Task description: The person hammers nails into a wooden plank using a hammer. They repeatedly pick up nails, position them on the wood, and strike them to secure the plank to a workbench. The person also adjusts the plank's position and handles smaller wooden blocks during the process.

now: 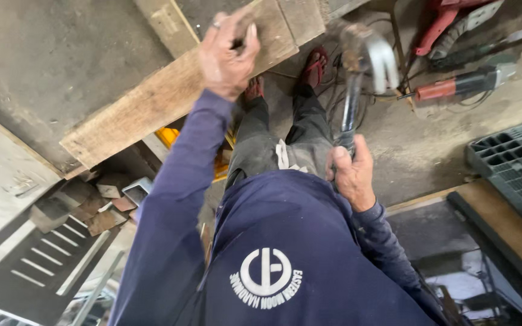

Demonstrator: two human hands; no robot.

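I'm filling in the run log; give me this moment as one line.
left hand: pinching small item on wooden plank | right hand: gripping raised hammer | floor: power tools

The wooden plank is looking rough and matt; the hammer is showing worn, dull metal with a glossy dark handle; the concrete floor is appearing gritty.

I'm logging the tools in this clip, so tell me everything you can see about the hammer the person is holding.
The hammer is a claw hammer with a pale metal head, blurred in the picture, and a dark shaft that looks like metal. The right hand wraps its lower end, so any grip is hidden. It is raised, head up, to the right of the wooden plank on which the left hand rests, fingers pinched. Only the right hand touches it.
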